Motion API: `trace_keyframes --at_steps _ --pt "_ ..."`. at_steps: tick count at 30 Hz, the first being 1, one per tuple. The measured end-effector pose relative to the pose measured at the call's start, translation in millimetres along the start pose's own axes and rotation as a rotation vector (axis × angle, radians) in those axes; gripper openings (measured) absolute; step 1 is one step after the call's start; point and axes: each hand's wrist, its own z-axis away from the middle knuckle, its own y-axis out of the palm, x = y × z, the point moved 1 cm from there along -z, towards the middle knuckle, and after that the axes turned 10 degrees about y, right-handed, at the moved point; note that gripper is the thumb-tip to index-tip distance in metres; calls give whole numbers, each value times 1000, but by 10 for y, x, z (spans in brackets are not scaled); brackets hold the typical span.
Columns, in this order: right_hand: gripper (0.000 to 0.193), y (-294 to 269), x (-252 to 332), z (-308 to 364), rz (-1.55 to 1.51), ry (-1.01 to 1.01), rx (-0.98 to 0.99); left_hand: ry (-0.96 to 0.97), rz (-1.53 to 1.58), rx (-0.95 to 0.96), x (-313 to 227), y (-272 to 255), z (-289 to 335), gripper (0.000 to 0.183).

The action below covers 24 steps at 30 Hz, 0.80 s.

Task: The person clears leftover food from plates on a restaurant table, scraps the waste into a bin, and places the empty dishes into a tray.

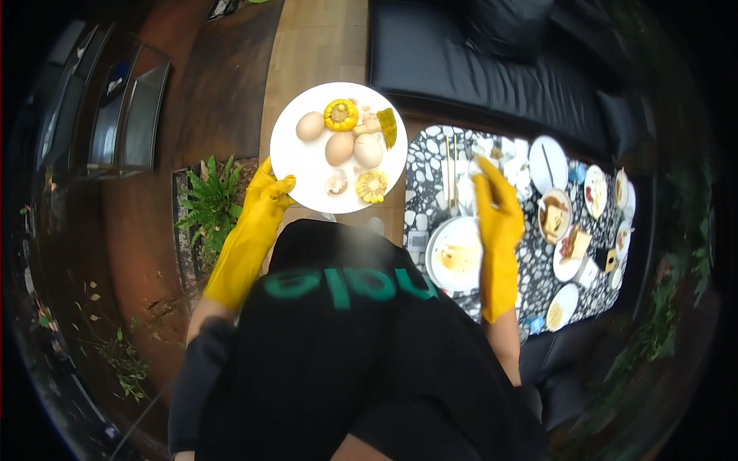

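My left hand (269, 196), in a yellow rubber glove, grips the near left rim of a round white plate (296, 170). On that plate lie a few brown eggs (339, 148), a corn piece (340, 115) at the back, another corn chunk (372, 187) nearer me, eggshell bits (337, 183) and a yellow-green wedge (387, 128) of food. Also gloved in yellow, my right hand (498, 203) is over the table with fingers stretched forward, and nothing shows in it. Beside it sits a stack of white plates (440, 270), the top one smeared with brown sauce.
The black-and-white patterned table (425, 184) carries chopsticks (451, 177), crumpled tissues (511, 165), a bowl of leftovers (555, 215) and several used plates. A black leather sofa (477, 73) runs behind it. To my left grows a green fern (211, 200).
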Motion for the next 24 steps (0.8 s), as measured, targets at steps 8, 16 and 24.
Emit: trace_keyframes --at_steps 8,16,24 --pt "61 1481 1941 -672 706 -302 602 14 123 -84 -220 -100 -458 59" --pt "51 2564 2777 -1208 575 -380 806 -15 78 -171 -1091 -685 -1406 56" --pt "39 4277 3679 -1896 667 -574 829 37 172 -323 -1782 -1410 -2784 59"
